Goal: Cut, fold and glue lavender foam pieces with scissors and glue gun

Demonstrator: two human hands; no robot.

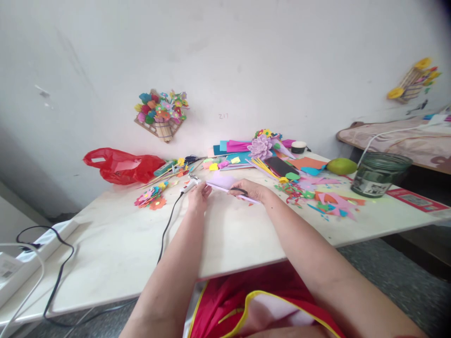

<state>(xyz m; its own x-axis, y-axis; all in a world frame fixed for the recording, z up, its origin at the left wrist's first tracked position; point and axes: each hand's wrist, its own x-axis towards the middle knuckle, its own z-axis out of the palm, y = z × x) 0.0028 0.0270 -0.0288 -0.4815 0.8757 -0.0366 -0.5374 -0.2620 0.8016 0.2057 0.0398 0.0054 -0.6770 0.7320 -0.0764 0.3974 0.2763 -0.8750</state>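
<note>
Both forearms are extending forward over the table (120, 249), converging near its middle. The left hand (199, 195) is pinching the left end of a lilac sheet (222, 179), its fingertips close together; the right hand (249, 189) is curling around black-handled scissors (241, 190), partly hiding them. The sheet is lying between the hands, above the tabletop, with the scissors running along its near edge.

A handwritten mark (223, 116), apparently "Z17", is showing on the wall (246, 56). A red card (416, 200) is bearing a square code; print on the jar (378, 176) is too small to read.

A white glue gun (190, 185) is lying just beside the left hand, its black cord trailing nearward. Paper flowers (151, 196) are resting left of it, colored scraps (333, 204) are spreading at right, and a purple flower (260, 148) is standing behind.
</note>
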